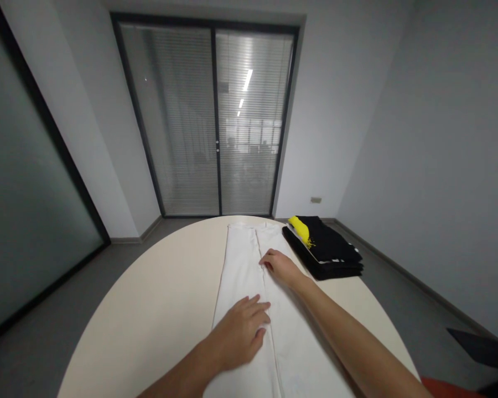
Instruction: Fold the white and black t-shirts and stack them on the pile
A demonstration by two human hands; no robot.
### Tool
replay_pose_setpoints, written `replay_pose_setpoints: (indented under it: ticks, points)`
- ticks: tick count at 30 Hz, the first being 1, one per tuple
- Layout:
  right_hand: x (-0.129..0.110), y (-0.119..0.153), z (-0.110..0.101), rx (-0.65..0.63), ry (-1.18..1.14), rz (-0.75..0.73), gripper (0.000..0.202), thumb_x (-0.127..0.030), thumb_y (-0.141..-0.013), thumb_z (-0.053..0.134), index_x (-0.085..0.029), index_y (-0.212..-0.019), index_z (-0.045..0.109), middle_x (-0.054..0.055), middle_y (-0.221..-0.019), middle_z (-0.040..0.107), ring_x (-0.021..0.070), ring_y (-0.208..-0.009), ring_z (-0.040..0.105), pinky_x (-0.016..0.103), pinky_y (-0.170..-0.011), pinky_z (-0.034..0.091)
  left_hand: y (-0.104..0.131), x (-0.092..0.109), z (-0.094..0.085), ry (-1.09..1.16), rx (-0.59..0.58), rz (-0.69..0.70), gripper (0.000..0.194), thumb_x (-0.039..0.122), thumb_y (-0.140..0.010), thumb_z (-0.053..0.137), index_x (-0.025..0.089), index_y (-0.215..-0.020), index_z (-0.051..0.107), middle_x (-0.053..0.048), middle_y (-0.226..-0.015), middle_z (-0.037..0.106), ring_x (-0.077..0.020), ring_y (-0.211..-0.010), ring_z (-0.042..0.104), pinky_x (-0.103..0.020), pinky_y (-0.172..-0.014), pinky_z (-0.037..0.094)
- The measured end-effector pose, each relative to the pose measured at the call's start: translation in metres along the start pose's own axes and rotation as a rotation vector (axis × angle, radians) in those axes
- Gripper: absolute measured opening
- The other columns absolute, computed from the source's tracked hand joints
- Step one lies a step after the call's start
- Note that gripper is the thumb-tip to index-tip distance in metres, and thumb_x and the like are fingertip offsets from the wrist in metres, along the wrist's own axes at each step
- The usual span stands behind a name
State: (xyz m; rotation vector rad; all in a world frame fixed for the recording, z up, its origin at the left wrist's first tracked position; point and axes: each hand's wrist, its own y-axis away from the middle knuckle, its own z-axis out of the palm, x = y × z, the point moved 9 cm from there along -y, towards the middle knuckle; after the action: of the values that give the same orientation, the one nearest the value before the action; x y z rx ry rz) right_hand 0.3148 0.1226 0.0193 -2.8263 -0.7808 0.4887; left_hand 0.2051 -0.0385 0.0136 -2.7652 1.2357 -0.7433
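Observation:
A white cloth [243, 260] lies flat and lengthwise on the round, cream-coloured table, with a seam or edge running down its middle. My left hand [243, 331] rests over the nearer part of the cloth, its fingers apart and pointing right across that seam, holding nothing. Farther away, my right hand [280, 266] has its fingers curled together at the middle seam and pinches the fabric there.
A stack of folded black garments [327, 243] with a yellow patch stands at the table's right back. The table [161, 287] has a curved edge. Beyond are glass doors with blinds. Something dark and something red show at the lower right.

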Motion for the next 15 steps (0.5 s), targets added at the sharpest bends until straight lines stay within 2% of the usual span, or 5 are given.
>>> replay_pose_setpoints:
  ticks: [5, 8, 11, 15]
  points:
    - [-0.006, 0.001, -0.005, -0.014, 0.113, 0.045, 0.026, -0.016, -0.098, 0.047, -0.021, -0.106, 0.071, 0.008, -0.105, 0.067, 0.0197, -0.103, 0.061, 0.026, -0.082, 0.044, -0.002, -0.002, 0.002, 0.018, 0.01, 0.002, 0.023, 0.015, -0.092, 0.051, 0.022, -0.108, 0.066, -0.004, -0.147, 0.057, -0.0277, -0.146, 0.039, -0.051, -0.121, 0.032]
    - [-0.007, 0.002, -0.006, 0.005, 0.135, 0.078, 0.026, -0.017, -0.1, 0.045, -0.021, -0.109, 0.068, 0.008, -0.107, 0.067, 0.0203, -0.105, 0.059, 0.026, -0.081, 0.043, -0.001, 0.0, 0.0, -0.004, -0.01, -0.01, 0.033, 0.014, -0.092, 0.05, 0.023, -0.12, 0.064, -0.004, -0.151, 0.052, -0.0272, -0.147, 0.037, -0.051, -0.121, 0.03]
    - [-0.007, 0.004, -0.004, 0.038, 0.098, 0.076, 0.026, -0.016, -0.1, 0.044, -0.021, -0.11, 0.068, 0.008, -0.108, 0.067, 0.0206, -0.107, 0.058, 0.028, -0.087, 0.043, -0.001, 0.003, -0.001, -0.044, -0.041, -0.006, 0.047, 0.013, -0.092, 0.049, 0.029, -0.135, 0.059, -0.004, -0.155, 0.047, -0.0269, -0.147, 0.037, -0.051, -0.122, 0.029]
    - [-0.011, 0.012, -0.001, 0.04, 0.002, 0.003, 0.032, -0.013, -0.098, 0.045, -0.023, -0.118, 0.068, 0.007, -0.111, 0.066, 0.0202, -0.109, 0.056, 0.029, -0.094, 0.042, -0.001, 0.004, 0.0, -0.053, -0.066, -0.002, 0.047, 0.015, -0.093, 0.05, 0.035, -0.133, 0.063, -0.001, -0.154, 0.048, -0.0274, -0.147, 0.036, -0.051, -0.122, 0.028]
